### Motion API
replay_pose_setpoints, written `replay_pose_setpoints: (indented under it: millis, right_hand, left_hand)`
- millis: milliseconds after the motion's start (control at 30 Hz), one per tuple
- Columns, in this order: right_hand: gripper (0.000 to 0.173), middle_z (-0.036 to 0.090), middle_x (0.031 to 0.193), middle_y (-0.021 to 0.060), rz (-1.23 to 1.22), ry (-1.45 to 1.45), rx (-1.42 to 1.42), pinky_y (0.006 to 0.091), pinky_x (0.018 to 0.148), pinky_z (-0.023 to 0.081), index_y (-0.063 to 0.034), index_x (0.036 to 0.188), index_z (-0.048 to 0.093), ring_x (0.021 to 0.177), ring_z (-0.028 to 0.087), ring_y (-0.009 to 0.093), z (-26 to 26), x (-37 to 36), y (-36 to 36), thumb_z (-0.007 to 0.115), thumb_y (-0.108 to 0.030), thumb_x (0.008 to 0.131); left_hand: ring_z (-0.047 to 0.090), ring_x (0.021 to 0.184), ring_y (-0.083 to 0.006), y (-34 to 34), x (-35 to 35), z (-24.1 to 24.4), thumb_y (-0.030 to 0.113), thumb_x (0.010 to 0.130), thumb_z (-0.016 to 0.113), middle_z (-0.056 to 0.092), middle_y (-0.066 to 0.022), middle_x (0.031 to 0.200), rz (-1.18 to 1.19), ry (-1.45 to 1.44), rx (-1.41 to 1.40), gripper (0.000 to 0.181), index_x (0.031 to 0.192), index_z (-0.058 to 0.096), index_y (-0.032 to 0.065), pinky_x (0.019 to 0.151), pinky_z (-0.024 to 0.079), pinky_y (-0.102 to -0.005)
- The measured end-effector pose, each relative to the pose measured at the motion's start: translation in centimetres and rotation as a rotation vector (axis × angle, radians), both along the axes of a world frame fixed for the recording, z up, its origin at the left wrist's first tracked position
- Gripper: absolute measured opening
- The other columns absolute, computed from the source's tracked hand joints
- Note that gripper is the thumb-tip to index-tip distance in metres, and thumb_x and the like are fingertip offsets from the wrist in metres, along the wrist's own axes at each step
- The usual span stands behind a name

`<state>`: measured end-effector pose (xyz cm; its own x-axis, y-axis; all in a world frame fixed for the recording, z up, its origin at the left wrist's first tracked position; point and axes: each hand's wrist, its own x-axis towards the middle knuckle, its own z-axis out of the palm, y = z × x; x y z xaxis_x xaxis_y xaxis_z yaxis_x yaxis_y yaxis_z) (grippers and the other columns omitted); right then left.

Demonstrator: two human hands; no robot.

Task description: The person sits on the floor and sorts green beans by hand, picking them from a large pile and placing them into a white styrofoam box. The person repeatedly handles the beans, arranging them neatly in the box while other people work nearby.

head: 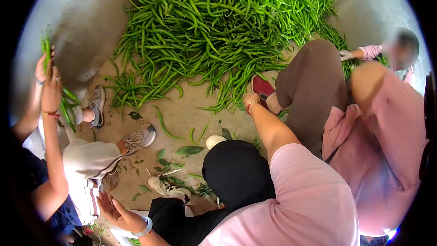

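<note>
My left hand point(119, 213), with a pale bangle at the wrist, is raised at the lower left with nothing in it and its fingers apart. Below it shows part of a white container point(121, 235), with a few green chili peppers point(135, 241) at its side. My right arm stretches forward, and my right hand point(251, 99) is at the near edge of a large heap of long green chili peppers point(205, 30), beside a co-worker's red shoe point(262, 85). The fingers are curled and partly hidden, so whether they grip a pepper is unclear.
At the left, a co-worker's hands point(49, 82) hold upright green peppers point(46, 49). Another co-worker's brown-trousered knee point(314, 75) stands close to my right arm. Farther right is a gloved hand point(346, 55) by the heap. Loose leaves point(189, 150) lie on the concrete floor point(177, 112).
</note>
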<state>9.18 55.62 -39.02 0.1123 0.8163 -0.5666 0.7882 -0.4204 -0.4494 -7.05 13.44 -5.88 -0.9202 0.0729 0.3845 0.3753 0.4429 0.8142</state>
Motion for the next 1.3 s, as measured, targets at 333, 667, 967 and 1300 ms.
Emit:
replay_pose_setpoints:
  millis: [333, 667, 967, 1300]
  right_hand:
    - [0.058, 0.049, 0.104, 0.0198, -0.117, 0.264, 0.084, 0.0339, 0.077, 0.036, 0.0063, 0.105, 0.045, 0.096, 0.047, 0.03, -5.9, -2.1, 5.7, 0.059, -0.036, 0.067]
    - [0.045, 0.052, 0.095, 0.0178, -0.325, 0.318, -0.049, 0.0323, 0.063, 0.041, 0.0089, 0.102, 0.042, 0.074, 0.053, 0.025, -5.3, -6.0, 6.7, 0.053, -0.025, 0.075]
    - [0.008, 0.051, 0.076, 0.0061, -0.445, 1.375, -0.56, 0.0284, 0.055, 0.047, -0.0063, 0.081, 0.044, 0.07, 0.054, 0.017, 16.9, -11.2, -9.9, 0.047, -0.014, 0.08]
    - [0.019, 0.054, 0.082, 0.0055, 0.581, 1.196, -0.858, 0.0264, 0.064, 0.048, -0.0042, 0.093, 0.047, 0.075, 0.055, 0.015, 35.4, -11.7, -22.8, 0.053, -0.013, 0.077]
  left_hand:
    - [0.043, 0.101, -0.0213, 1.3, -1.9, -4.3, 0.007, 0.079, 0.044, 0.044, -0.0149, 0.11, 0.094, -0.209, -0.156, 0.037, 0.114, 0.035, -0.0035, 0.087, 0.032, -0.0308]
    - [0.045, 0.096, -0.0192, 1.2, -2.6, -4.9, 0.006, 0.08, 0.044, 0.048, -0.0124, 0.105, 0.088, -0.21, -0.151, 0.034, 0.111, 0.038, -0.0037, 0.084, 0.035, -0.0297]
    - [0.048, 0.09, -0.0176, 1.2, -1.2, -3.1, 0.0, 0.08, 0.04, 0.048, -0.0126, 0.1, 0.051, -0.227, 0.051, 0.03, 0.11, 0.04, -0.0016, 0.08, 0.039, -0.0282]
    - [0.048, 0.095, -0.017, 3.1, -0.9, -0.4, 0.008, 0.079, 0.047, 0.047, -0.0106, 0.108, -0.464, -0.597, 0.611, 0.035, 0.112, 0.039, 0.0, 0.081, 0.038, -0.028]
